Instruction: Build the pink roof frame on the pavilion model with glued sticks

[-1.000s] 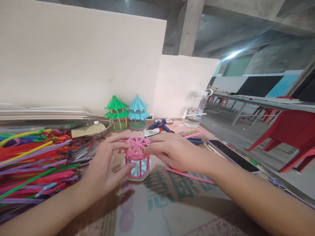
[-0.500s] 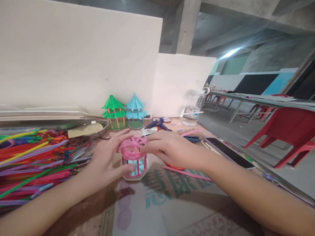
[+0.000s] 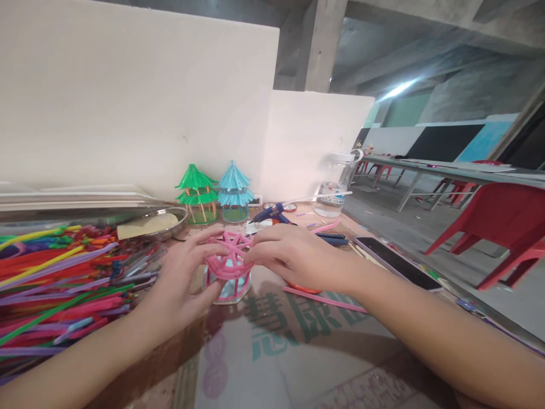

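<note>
A pink pipe-cleaner pavilion frame [image 3: 233, 248] stands in front of me, with a spoked wheel-like top over slim pink posts. Its pale blue base [image 3: 230, 289] has a many-sided edge and rests on the printed sheet. My left hand [image 3: 181, 278] grips the left side of the top, its thumb below and fingers above. From the right, my right hand [image 3: 293, 253] pinches the rim of the same top; its fingertips are partly hidden. Behind it stand a green two-tiered pavilion [image 3: 196, 193] and a light blue one [image 3: 234, 192].
Bundles of coloured pipe cleaners [image 3: 51, 284] lie at the left beside a metal bowl [image 3: 170, 227]. A blue glue gun [image 3: 272, 213], a water bottle [image 3: 332, 187] and a phone [image 3: 395, 264] sit behind and right. A pink pipe cleaner [image 3: 326, 301] lies near my right wrist.
My left fingers have come in over the pink top and the thumb has moved under it. The frame has shifted slightly left and away. My right hand stays nearly in place.
</note>
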A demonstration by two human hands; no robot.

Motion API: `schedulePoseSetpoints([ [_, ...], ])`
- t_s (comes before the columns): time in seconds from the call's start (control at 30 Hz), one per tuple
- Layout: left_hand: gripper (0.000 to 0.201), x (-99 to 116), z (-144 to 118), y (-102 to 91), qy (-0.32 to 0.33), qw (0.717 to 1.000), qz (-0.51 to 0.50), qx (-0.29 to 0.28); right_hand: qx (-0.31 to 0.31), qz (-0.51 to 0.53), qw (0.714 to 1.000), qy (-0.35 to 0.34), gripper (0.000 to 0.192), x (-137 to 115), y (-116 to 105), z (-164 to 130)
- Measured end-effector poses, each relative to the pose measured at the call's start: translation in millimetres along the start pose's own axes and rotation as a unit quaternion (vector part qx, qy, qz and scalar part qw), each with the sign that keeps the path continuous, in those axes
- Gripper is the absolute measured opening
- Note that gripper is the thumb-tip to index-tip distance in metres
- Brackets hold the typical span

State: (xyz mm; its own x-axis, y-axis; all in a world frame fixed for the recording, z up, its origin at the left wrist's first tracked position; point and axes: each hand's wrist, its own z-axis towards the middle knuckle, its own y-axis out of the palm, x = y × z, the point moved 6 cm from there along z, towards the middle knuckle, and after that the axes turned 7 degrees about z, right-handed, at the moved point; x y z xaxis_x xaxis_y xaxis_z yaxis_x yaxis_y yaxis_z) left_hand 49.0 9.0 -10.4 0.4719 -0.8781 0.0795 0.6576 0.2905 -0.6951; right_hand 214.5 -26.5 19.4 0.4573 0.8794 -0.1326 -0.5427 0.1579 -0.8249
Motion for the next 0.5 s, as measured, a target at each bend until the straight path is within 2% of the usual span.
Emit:
schedulePoseSetpoints([
  [0.13, 0.024, -1.8, -4.7, 0.6, 0.002, 0.999, 0.031, -0.008, -0.007, 0.003, 1.0, 0.008, 0.031, 2.4, 0.5, -1.3],
  [0.33, 0.027, -1.0, -6.5, 1.8, 0.002, 1.0, 0.026, -0.005, -0.023, 0.01, 1.0, 0.016, 0.031, 3.1, 4.0, -1.1],
  [0.43, 0.031, -5.0, -7.3, 3.7, -0.035, 0.999, -0.015, 0.003, -0.019, 0.023, 0.999, 0.022, 0.029, 2.8, 4.9, -0.3],
  [0.5, 0.045, -11.1, -8.2, 7.1, -0.08, 0.995, -0.061, -0.001, -0.017, 0.025, 0.999, 0.023, 0.027, 2.8, 5.7, 0.1],
])
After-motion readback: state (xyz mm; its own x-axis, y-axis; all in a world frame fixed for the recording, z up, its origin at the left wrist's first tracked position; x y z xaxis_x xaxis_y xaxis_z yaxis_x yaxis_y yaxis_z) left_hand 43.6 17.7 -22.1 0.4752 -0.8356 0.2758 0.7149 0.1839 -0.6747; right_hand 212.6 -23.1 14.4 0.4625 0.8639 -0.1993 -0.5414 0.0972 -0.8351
